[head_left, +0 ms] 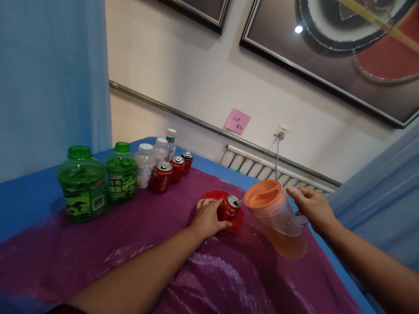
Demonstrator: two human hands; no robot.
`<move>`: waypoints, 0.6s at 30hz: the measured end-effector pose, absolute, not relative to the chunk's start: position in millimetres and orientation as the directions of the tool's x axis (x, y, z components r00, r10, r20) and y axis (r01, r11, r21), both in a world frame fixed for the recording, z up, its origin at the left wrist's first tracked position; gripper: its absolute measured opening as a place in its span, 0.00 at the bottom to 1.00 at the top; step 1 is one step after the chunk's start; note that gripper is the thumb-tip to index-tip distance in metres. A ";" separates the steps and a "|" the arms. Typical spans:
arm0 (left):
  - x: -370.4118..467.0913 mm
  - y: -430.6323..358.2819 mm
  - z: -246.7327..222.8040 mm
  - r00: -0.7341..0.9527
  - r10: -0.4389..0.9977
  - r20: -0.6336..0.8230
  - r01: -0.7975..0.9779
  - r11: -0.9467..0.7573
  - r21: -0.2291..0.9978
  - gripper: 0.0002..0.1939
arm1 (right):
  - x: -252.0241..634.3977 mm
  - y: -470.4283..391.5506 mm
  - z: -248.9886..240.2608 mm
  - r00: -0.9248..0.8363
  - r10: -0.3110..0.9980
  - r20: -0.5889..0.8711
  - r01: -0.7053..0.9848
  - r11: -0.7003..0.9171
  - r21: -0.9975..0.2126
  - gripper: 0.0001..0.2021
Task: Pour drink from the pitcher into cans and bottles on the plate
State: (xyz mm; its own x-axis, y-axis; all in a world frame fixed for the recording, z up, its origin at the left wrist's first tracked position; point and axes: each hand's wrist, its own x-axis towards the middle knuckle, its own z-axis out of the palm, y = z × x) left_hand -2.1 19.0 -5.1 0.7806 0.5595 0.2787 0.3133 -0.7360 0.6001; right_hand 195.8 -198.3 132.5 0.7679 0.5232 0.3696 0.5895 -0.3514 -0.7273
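Observation:
My left hand [207, 220] is wrapped round a red drink can [228, 208] with an opened top. Beneath the can lies a red scalloped mat or dish [238, 221]; which of the two I cannot tell. Gripped by its handle in my right hand [312, 209] is a clear plastic pitcher [278, 222] with an orange lid. The pitcher tilts left, its spout beside the can's opening, and a thin stream seems to run between them. Brownish liquid fills its lower part. The fingers behind the handle are partly hidden.
Three red cans [162, 178] stand in a row to the left. Behind them are white-capped bottles [145, 165] and two green jugs [81, 185]. A purple plastic sheet [137, 235] covers the blue table [36, 183]. A radiator [258, 165] and a plugged-in cord [277, 157] are at the wall.

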 end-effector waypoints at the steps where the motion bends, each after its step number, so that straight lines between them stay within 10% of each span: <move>1: -2.0 19.0 -5.2 0.781 0.559 0.279 0.313 -0.736 0.600 0.37 | 195.8 -198.3 132.6 0.768 0.523 0.369 0.589 -0.352 -0.728 0.30; 18: -1.8 19.2 -6.4 0.784 0.557 0.275 0.314 -0.737 0.598 0.36 | 188.8 -198.3 139.3 0.767 0.518 0.379 0.598 -0.364 -0.714 0.30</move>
State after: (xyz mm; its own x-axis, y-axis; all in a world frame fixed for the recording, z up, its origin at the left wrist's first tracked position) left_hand -1.8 19.2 -6.4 0.7835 0.5573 0.2748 0.3142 -0.7369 0.5985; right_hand 188.8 -198.3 139.3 0.7669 0.5182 0.3787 0.5983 -0.3638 -0.7139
